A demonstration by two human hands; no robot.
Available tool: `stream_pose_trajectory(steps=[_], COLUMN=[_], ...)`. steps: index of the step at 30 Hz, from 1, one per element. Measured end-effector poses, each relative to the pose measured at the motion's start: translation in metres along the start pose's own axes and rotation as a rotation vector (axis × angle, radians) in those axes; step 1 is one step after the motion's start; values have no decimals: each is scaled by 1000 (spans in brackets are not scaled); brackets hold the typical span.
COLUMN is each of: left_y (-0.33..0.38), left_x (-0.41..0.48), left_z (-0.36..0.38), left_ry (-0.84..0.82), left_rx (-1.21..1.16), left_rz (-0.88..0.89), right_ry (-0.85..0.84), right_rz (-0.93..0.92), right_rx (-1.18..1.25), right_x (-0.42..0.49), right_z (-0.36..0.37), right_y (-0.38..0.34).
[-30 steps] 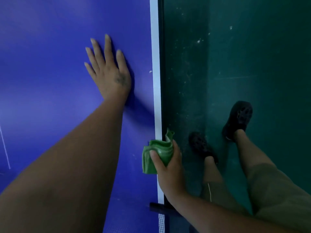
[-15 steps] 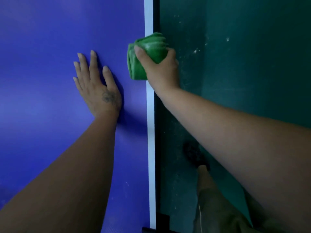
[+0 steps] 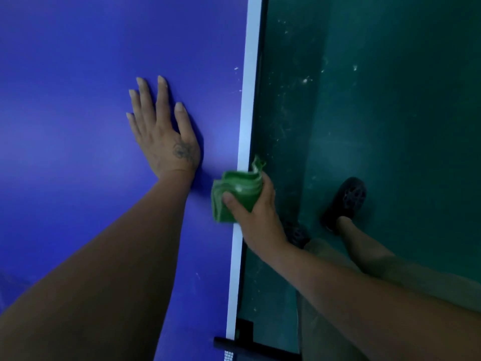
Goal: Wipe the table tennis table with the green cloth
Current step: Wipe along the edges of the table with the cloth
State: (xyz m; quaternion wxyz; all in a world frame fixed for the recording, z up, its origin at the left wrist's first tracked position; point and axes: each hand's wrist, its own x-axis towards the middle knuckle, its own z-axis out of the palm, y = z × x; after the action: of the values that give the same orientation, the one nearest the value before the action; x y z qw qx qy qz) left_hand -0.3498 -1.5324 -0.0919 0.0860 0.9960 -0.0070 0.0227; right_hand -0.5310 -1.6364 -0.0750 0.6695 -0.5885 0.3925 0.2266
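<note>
The blue table tennis table point(image 3: 78, 100) fills the left of the view, with a white edge line point(image 3: 248, 100) along its right side. My left hand point(image 3: 164, 134) lies flat on the blue top, fingers straight and spread. My right hand point(image 3: 256, 217) grips the folded green cloth point(image 3: 234, 196), thumb on top, fingers curled round its far side. The cloth sits on the white edge line, just right of my left wrist.
Beyond the table's edge lies a dark green floor point(image 3: 377, 100) with pale specks. My legs and two dark shoes point(image 3: 345, 201) stand on it close to the table. A black net post clamp point(image 3: 239, 340) sits at the table's edge near the bottom.
My right hand has pulled the cloth back along the white edge toward me, after pushing it far forward half a second ago. My left hand stays flat on the table.
</note>
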Motion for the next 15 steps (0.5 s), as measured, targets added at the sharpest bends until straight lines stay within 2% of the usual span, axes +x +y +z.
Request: stream_pose_trajectory(steps=[6,9,12,15], left_y=[0,-1,1,-1], left_x=[-2,-2,-1,0], left_z=[1,0,2,4], left_ry=[5,22,22,30], left_rx=[-3,-6,-17,-15], left_rz=[10,14,27,32], right_ry=[166,180,209,253], right_rz=[-115,-171,-206,-213], right_rx=[77,32,52,86], right_x=[111,152,162,150], right_z=[-23,-38,-43,-35], right_y=[-107,-155,-165,-145])
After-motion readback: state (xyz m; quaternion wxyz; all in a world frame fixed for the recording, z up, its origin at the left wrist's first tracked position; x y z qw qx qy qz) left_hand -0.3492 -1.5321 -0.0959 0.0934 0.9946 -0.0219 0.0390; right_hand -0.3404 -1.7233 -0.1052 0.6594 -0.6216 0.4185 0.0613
